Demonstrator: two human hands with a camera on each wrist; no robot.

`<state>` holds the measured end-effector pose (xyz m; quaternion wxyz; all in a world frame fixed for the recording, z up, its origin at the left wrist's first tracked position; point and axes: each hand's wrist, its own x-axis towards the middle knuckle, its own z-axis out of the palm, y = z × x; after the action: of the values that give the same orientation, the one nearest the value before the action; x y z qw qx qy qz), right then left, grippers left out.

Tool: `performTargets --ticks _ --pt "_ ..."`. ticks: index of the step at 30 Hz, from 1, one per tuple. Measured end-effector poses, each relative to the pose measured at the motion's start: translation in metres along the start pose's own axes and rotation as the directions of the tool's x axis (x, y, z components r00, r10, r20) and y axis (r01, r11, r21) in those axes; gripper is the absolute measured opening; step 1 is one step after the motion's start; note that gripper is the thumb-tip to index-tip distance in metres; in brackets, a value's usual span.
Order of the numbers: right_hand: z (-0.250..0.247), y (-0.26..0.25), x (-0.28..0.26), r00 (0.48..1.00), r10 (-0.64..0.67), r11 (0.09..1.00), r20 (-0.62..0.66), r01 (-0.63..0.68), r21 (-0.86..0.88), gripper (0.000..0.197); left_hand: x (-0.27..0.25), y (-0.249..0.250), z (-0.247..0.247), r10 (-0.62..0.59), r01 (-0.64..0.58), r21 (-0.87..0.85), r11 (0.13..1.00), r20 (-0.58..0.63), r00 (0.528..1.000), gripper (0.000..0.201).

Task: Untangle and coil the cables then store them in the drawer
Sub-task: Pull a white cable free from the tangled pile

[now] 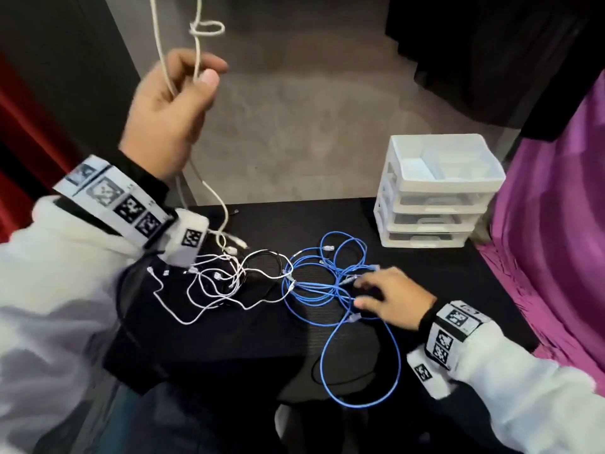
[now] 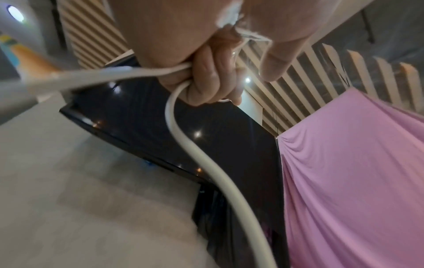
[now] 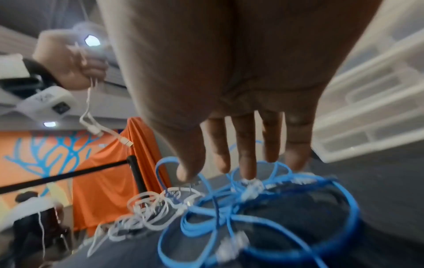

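Observation:
My left hand (image 1: 176,99) is raised high above the table and grips a thick white cable (image 1: 198,57), which has a knot above my fist and hangs down to the table. In the left wrist view the white cable (image 2: 183,143) runs out of my curled fingers (image 2: 206,85). A tangle of thin white cables (image 1: 216,280) lies at the table's left. Beside it sits a tangle of blue cables (image 1: 327,283). My right hand (image 1: 383,296) rests with straight fingers (image 3: 245,154) on the blue cables (image 3: 229,214). The white drawer unit (image 1: 438,191) stands at the back right.
The black table (image 1: 245,339) carries everything, and its far edge drops to grey floor. A purple cloth (image 1: 556,224) hangs close on the right. A dark panel and red cloth stand at the left. A black cable lies under the tangles.

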<state>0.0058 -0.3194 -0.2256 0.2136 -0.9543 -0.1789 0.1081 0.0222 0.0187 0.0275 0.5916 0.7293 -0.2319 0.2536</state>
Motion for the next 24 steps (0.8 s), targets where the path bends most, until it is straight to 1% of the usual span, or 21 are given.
performTargets --ticks 1,2,3,4,5,6,7,8,9,10,12,13,14,15,16,17,20,24 --pt "0.01 0.006 0.0 0.996 0.029 0.999 0.088 -0.025 -0.045 0.065 0.005 -0.005 -0.004 0.007 -0.007 0.046 0.999 0.003 1.0 0.018" --pt "0.019 0.011 -0.001 0.989 0.045 0.996 0.14 -0.033 -0.084 0.061 0.006 -0.012 -0.006 -0.008 0.006 0.107 0.994 0.019 1.0 0.021" --pt "0.026 0.014 -0.001 0.984 0.055 0.993 0.171 -0.037 -0.111 0.057 0.004 -0.024 -0.005 -0.054 0.044 0.187 0.981 0.051 0.997 0.028" --pt "0.032 0.016 -0.001 0.981 0.058 0.992 0.185 -0.035 -0.125 0.055 -0.001 -0.04 -0.004 -0.14 0.106 0.282 0.953 0.103 0.985 0.038" --pt "0.035 0.015 0.0 0.978 0.067 0.99 0.195 -0.042 -0.133 0.054 -0.01 -0.061 -0.003 -0.255 0.168 0.399 0.901 0.173 0.951 0.053" --pt "0.036 0.014 0.0 0.977 0.077 0.99 0.199 -0.05 -0.134 0.054 -0.023 -0.084 -0.003 -0.379 0.197 0.546 0.814 0.245 0.892 0.072" --pt "0.038 0.013 0.001 0.976 0.085 0.989 0.2 -0.059 -0.133 0.055 -0.041 -0.107 -0.001 -0.496 0.168 0.698 0.696 0.298 0.816 0.092" --pt "0.038 0.013 0.001 0.976 0.084 0.989 0.2 -0.058 -0.133 0.056 -0.061 -0.129 0.001 -0.599 0.117 0.811 0.573 0.316 0.736 0.11" --pt "0.039 0.012 0.0 0.973 0.087 0.987 0.212 -0.056 -0.148 0.059 -0.083 -0.15 0.002 -0.677 0.072 0.876 0.476 0.313 0.666 0.124" --pt "0.04 0.012 -0.002 0.971 0.085 0.984 0.225 -0.046 -0.174 0.063 -0.106 -0.166 0.005 -0.731 0.039 0.907 0.419 0.311 0.607 0.133" --pt "0.041 0.013 -0.008 0.958 0.109 0.97 0.266 -0.045 -0.237 0.073 -0.146 -0.193 0.01 -0.804 0.022 0.927 0.373 0.312 0.506 0.141" --pt "0.042 0.015 -0.01 0.953 0.136 0.963 0.272 -0.063 -0.261 0.073 -0.163 -0.202 0.012 -0.835 0.026 0.935 0.353 0.302 0.459 0.141" --pt "0.041 0.019 -0.01 0.952 0.162 0.962 0.258 -0.094 -0.256 0.067 -0.176 -0.208 0.013 -0.86 0.028 0.946 0.323 0.281 0.426 0.135" --pt "0.039 0.024 -0.009 0.957 0.179 0.967 0.23 -0.128 -0.219 0.054 -0.187 -0.213 0.014 -0.872 0.031 0.955 0.294 0.255 0.417 0.122" --pt "0.036 0.031 -0.007 0.962 0.187 0.973 0.197 -0.153 -0.175 0.038 -0.193 -0.215 0.014 -0.875 0.038 0.962 0.272 0.23 0.426 0.107" --pt "0.033 0.038 -0.005 0.963 0.205 0.972 0.176 -0.18 -0.15 0.027 -0.197 -0.217 0.012 -0.87 0.051 0.964 0.261 0.212 0.445 0.095" --pt "0.021 0.062 -0.001 0.952 0.278 0.952 0.128 -0.255 -0.173 0.024 -0.199 -0.221 0.009 -0.855 0.127 0.961 0.244 0.151 0.497 0.074" --pt "0.008 0.096 -0.004 0.916 0.401 0.906 -0.005 -0.397 -0.146 0.027 -0.204 -0.223 0.009 -0.814 0.208 0.94 0.272 0.109 0.57 0.058"
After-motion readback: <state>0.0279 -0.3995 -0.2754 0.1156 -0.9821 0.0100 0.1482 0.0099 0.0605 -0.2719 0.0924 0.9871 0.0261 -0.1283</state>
